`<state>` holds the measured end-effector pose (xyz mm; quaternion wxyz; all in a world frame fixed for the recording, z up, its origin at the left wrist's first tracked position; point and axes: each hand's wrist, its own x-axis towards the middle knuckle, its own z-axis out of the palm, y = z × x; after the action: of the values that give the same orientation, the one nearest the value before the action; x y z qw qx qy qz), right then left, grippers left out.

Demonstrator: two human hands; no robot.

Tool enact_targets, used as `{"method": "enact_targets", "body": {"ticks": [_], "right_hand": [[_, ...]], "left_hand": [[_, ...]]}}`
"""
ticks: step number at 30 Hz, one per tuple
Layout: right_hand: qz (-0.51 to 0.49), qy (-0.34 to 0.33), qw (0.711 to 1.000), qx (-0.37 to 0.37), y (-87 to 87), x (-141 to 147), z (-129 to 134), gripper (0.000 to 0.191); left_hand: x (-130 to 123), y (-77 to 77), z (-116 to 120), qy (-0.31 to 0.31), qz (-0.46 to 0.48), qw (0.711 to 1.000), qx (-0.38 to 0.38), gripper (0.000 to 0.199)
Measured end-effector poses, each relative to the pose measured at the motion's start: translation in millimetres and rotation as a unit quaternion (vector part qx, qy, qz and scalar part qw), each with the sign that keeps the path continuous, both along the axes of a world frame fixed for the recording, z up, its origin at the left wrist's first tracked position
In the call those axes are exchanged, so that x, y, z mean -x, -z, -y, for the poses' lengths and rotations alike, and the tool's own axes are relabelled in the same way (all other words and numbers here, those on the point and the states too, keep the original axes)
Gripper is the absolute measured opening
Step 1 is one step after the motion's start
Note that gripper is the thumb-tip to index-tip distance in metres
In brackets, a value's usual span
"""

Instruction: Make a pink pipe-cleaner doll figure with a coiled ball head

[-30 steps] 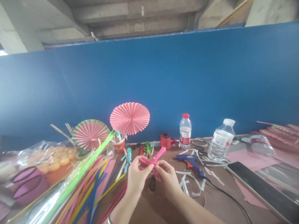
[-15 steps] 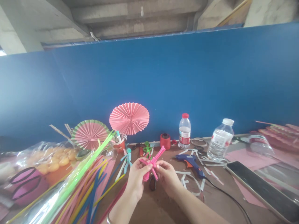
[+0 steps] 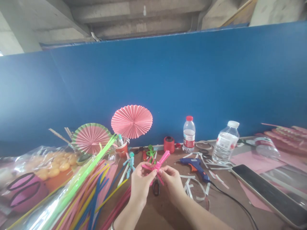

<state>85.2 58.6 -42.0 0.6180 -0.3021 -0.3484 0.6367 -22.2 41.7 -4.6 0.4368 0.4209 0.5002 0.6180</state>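
Observation:
Above the middle of the table, both hands hold a bright pink pipe-cleaner figure [image 3: 164,157] with several strands sticking out from a knotted middle. My left hand [image 3: 142,182] pinches its left side between thumb and fingers. From the right, the thumb and fingertips of my right hand [image 3: 170,181] close on the knot and lower strands. The fingers hide part of the pink piece. Just left of my left hand stands a light blue pipe-cleaner figure [image 3: 130,163]. Behind the hands lies a green pipe-cleaner figure [image 3: 151,152], and below them are the dark handles of scissors [image 3: 156,187].
Bundled coloured pipe cleaners [image 3: 90,195] cover the left front. A blue glue gun [image 3: 195,165] with its cord lies to the right, near water bottles [image 3: 189,135] and a phone [image 3: 266,191]. Pleated pink paper fans [image 3: 131,122] stand at the back against a blue panel [image 3: 168,73].
Both hands stay at the same spot. The pink figure has turned slightly in the fingers, and my right hand's grip has shifted a little toward the knot.

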Motion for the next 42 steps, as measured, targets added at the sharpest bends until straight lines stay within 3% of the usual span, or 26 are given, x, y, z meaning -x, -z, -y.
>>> {"method": "enact_targets", "body": {"ticks": [15, 22, 33, 38, 42], "right_hand": [[0.065, 0.039, 0.997, -0.008, -12.2, 1.5, 7.3, 0.027], [0.081, 0.045, 0.995, -0.026, -7.5, 1.9, 5.5, 0.024], [0.081, 0.040, 0.996, -0.020, -5.0, 3.1, 7.2, 0.018], [0.054, 0.017, 0.998, -0.010, -5.5, 5.4, 9.1, 0.018], [0.040, 0.000, 0.999, -0.004, -5.5, 4.4, 9.1, 0.018]], "left_hand": [[-6.2, -8.1, 9.3, -0.062, -0.147, 0.985, -0.067, 0.014], [-6.0, -5.7, 12.3, -0.056, -0.235, 0.966, -0.096, 0.013], [0.3, 1.6, 10.6, 0.005, -0.235, 0.961, -0.144, 0.015], [1.9, -0.9, 9.3, 0.008, -0.283, 0.943, -0.173, 0.016], [3.0, -3.0, 9.4, -0.020, -0.370, 0.913, -0.170, 0.014]]}}
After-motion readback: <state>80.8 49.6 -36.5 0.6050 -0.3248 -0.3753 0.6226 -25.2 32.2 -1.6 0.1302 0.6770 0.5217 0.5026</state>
